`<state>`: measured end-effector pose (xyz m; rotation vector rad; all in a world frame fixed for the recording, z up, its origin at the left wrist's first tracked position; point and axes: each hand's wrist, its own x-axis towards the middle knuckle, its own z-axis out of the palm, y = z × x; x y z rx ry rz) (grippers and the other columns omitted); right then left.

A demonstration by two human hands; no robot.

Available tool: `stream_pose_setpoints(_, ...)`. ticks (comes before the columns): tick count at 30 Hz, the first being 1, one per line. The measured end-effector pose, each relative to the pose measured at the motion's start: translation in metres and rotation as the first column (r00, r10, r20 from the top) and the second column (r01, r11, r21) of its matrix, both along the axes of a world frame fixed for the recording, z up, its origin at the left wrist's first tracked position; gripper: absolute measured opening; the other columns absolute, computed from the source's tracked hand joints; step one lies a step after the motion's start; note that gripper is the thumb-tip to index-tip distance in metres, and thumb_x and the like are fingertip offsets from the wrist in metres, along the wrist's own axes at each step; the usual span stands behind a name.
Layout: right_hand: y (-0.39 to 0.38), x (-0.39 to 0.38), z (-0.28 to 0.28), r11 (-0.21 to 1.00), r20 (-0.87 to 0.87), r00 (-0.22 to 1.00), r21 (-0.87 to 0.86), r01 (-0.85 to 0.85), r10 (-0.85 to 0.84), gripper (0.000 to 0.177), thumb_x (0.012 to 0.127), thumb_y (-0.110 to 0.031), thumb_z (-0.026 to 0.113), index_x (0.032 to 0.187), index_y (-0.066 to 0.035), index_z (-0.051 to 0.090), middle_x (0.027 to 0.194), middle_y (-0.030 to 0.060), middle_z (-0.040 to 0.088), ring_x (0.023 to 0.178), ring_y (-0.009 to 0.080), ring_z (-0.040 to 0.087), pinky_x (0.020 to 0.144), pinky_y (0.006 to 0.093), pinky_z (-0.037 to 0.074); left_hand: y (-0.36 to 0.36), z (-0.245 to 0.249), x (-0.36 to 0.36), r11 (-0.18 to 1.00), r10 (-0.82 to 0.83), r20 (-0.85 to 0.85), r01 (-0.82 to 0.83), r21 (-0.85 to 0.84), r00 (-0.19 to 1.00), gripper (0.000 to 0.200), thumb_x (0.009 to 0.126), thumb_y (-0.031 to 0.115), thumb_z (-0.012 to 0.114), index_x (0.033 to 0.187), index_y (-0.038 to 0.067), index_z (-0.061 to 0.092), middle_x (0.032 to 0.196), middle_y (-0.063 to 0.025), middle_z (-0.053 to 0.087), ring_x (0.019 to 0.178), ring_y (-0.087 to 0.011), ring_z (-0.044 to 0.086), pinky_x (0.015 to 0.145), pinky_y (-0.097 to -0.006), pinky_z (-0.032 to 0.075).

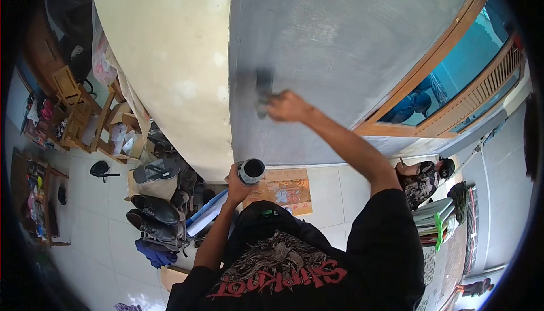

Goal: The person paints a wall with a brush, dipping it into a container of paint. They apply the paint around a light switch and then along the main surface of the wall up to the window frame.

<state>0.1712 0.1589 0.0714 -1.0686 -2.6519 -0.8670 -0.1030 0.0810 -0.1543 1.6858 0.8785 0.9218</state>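
My right hand point(287, 107) is closed around a paintbrush point(263, 92), blurred by motion, its dark bristles up at the grey wall point(317, 39). Lower down, my left hand point(233, 179) grips a small paint can point(250, 171) from its left side. The can's mouth faces up and dark paint shows inside. Lighter scuffed streaks mark the grey surface, which meets a cream wall point(170, 44) along a vertical corner left of the brush.
A wooden-framed window point(453, 78) borders the grey wall on the right. Flattened cardboard point(286, 189) lies on the tiles at the wall's foot. Black shoes point(156, 210) and a cap point(156, 170) sit on a rack to the left. Another person point(422, 182) is at the right.
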Motion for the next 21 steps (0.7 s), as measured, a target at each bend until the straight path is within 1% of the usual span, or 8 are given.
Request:
stream_pose_setpoints(3, -0.023, -0.006, -0.018, 0.953, -0.018, 0.995, -0.288, 0.091, -0.100, 0.039, 0.078, -0.023, 0.066, 0.115, -0.014, 0.060, 0.111, 0.0129, 0.069, 0.084, 0.0218, 0.071, 0.060, 0.0355, 0.058, 0.001, -0.005, -0.005, 0.999, 0.008, 0.040, -0.007, -0.039, 0.999, 0.087, 0.056, 0.011, 0.089, 0.129, 0.003, 0.044, 0.120, -0.0149, 0.057, 0.114, -0.0291, 0.056, 0.100, -0.0421, 0.041)
stream_pose_setpoints(6, -0.026, -0.001, 0.021, 0.991, -0.136, 0.984, 0.091, -0.102, 0.114, 0.044, 0.075, -0.027, 0.070, 0.117, -0.016, 0.063, 0.117, 0.0135, 0.068, 0.085, 0.0219, 0.071, 0.064, 0.0331, 0.056, 0.000, -0.008, -0.008, 0.998, 0.037, 0.053, -0.035, -0.044, 0.998, 0.087, 0.056, 0.012, 0.090, 0.130, 0.004, 0.044, 0.119, -0.0144, 0.058, 0.114, -0.0294, 0.056, 0.100, -0.0423, 0.040)
stream_pose_setpoints(9, -0.010, 0.014, 0.120, 0.854, -0.100, 0.977, 0.507, -0.113, 0.188, 0.057, 0.067, -0.025, 0.076, 0.121, -0.019, 0.063, 0.128, 0.0146, 0.064, 0.087, 0.0206, 0.071, 0.062, 0.0308, 0.054, -0.002, 0.002, -0.008, 0.997, 0.056, -0.107, -0.049, 0.066, 0.993, 0.087, 0.056, 0.014, 0.090, 0.130, 0.004, 0.044, 0.119, -0.0137, 0.059, 0.114, -0.0294, 0.057, 0.100, -0.0434, 0.037)
stream_pose_setpoints(11, -0.022, 0.003, 0.198, 0.751, 0.007, 0.998, 0.659, 0.038, -0.056, 0.059, 0.063, -0.022, 0.079, 0.120, -0.022, 0.065, 0.130, 0.0135, 0.063, 0.086, 0.0180, 0.071, 0.059, 0.0309, 0.054, -0.001, 0.001, -0.003, 0.996, 0.054, -0.105, -0.046, 0.077, 0.993, 0.087, 0.056, 0.014, 0.090, 0.130, 0.005, 0.044, 0.118, -0.0134, 0.059, 0.114, -0.0295, 0.057, 0.100, -0.0445, 0.036)
stream_pose_setpoints(13, 0.002, 0.004, 0.238, 0.698, -0.071, 0.982, 0.713, -0.073, 0.175, 0.060, 0.062, -0.020, 0.080, 0.120, -0.026, 0.065, 0.129, 0.0114, 0.064, 0.084, 0.0165, 0.070, 0.058, 0.0303, 0.053, -0.005, 0.003, 0.001, 0.996, 0.048, -0.108, -0.039, 0.084, 0.993, 0.087, 0.056, 0.015, 0.090, 0.130, 0.005, 0.044, 0.118, -0.0130, 0.060, 0.113, -0.0297, 0.057, 0.100, -0.0455, 0.034)
stream_pose_setpoints(16, 0.016, 0.000, 0.224, 0.848, -0.168, 0.985, 0.527, 0.061, 0.033, 0.060, 0.065, -0.022, 0.079, 0.122, -0.026, 0.063, 0.127, 0.0099, 0.065, 0.083, 0.0164, 0.069, 0.056, 0.0306, 0.053, -0.005, 0.013, 0.006, 0.998, 0.001, -0.027, 0.000, 0.058, 1.000, 0.085, 0.057, 0.015, 0.090, 0.129, 0.006, 0.045, 0.117, -0.0130, 0.060, 0.113, -0.0298, 0.057, 0.100, -0.0472, 0.033)
stream_pose_setpoints(20, 0.032, -0.015, 0.092, 0.933, 0.003, 0.999, 0.358, -0.033, 0.035, 0.039, 0.075, -0.025, 0.069, 0.113, -0.018, 0.061, 0.129, 0.0124, 0.062, 0.095, 0.0220, 0.070, 0.062, 0.0343, 0.058, -0.012, 0.018, 0.004, 0.998, 0.025, -0.060, -0.022, 0.059, 0.998, 0.083, 0.057, 0.015, 0.090, 0.126, 0.006, 0.045, 0.116, -0.0125, 0.061, 0.112, -0.0303, 0.058, 0.100, -0.0475, 0.032)
stream_pose_setpoints(21, 0.028, -0.019, 0.053, 0.955, -0.043, 0.996, 0.290, -0.065, 0.081, 0.042, 0.075, -0.026, 0.072, 0.114, -0.019, 0.061, 0.127, 0.0138, 0.064, 0.076, 0.0187, 0.070, 0.049, 0.0308, 0.054, -0.013, 0.021, 0.002, 0.999, 0.019, -0.039, -0.018, 0.031, 0.999, 0.082, 0.058, 0.015, 0.089, 0.126, 0.006, 0.045, 0.116, -0.0125, 0.061, 0.112, -0.0301, 0.058, 0.100, -0.0477, 0.032)
